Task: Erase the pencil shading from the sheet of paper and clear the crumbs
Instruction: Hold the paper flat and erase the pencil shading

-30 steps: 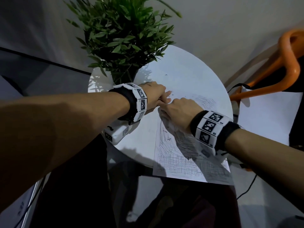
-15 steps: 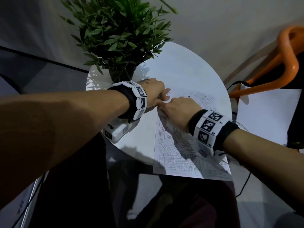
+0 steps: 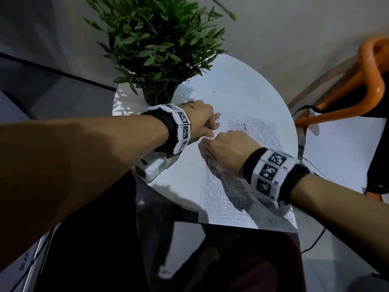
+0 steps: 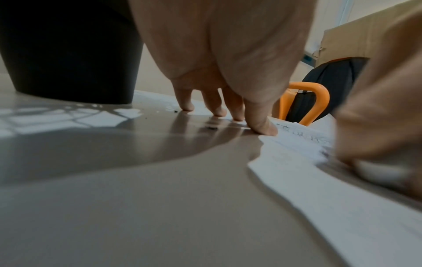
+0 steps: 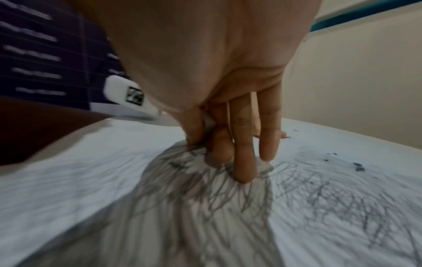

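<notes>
A white sheet of paper [image 3: 221, 199] covered in grey pencil shading lies on the round white table [image 3: 242, 85], its near edge overhanging the table's front. My left hand [image 3: 202, 121] presses straight fingertips [image 4: 262, 126] on the sheet's far left corner and on the table beside it. My right hand [image 3: 227, 148] sits just right of the left hand. It grips a small white eraser [image 5: 208, 121] between thumb and fingers and presses it on the shaded paper [image 5: 342, 198]. Dark crumbs [image 5: 358, 167] lie on the sheet beyond the fingers, and a few crumbs [image 4: 212, 127] lie by my left fingertips.
A leafy green plant [image 3: 160, 49] in a dark pot [image 4: 68, 50] stands at the table's far left, close behind my left hand. An orange chair frame [image 3: 368, 81] stands beyond the table's right edge. The wall runs close behind the table.
My right hand has shifted slightly with the eraser over the upper left of the sheet. The left hand stays pressed on the corner.
</notes>
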### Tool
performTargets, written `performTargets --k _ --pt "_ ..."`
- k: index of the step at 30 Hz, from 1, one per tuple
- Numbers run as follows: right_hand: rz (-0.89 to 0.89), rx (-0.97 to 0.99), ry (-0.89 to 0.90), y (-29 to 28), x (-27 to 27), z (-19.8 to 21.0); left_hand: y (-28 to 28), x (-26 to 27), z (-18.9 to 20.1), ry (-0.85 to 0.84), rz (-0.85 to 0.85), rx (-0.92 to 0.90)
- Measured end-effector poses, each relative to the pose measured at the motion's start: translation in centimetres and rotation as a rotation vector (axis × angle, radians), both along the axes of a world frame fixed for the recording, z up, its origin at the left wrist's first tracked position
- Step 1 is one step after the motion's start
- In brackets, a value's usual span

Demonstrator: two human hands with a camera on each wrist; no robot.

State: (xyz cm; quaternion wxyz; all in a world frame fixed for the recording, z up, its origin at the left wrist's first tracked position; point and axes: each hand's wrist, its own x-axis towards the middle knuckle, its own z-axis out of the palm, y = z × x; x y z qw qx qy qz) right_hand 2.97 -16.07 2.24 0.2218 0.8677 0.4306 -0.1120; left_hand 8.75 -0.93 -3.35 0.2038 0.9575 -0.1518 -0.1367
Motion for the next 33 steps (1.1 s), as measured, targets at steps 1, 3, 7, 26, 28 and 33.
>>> performTargets --k 1,3,7,26,28,33 --pt "0.05 -0.017 0.009 -0.4 -0.7 -0.1 0.1 0.1 -0.3 0.01 0.0 -0.016" --pt "0.098 -0.018 0.039 -1.2 -1.7 -0.1 0.2 0.2 -0.5 0.023 -0.004 -0.012" --pt "-0.064 0.084 0.053 -1.1 0.2 0.3 0.1 0.3 -0.3 0.024 -0.02 0.017" --pt "0.016 -0.097 -0.029 -0.3 0.2 1.0 0.0 0.1 -0.3 0.005 -0.018 -0.033" --pt "0.106 -0.152 0.005 -0.8 -0.8 1.1 0.1 0.1 -0.4 0.021 -0.033 -0.027" --pt "0.034 -0.102 0.052 -0.6 -0.3 2.1 0.0 -0.1 0.1 -0.006 -0.022 0.003"
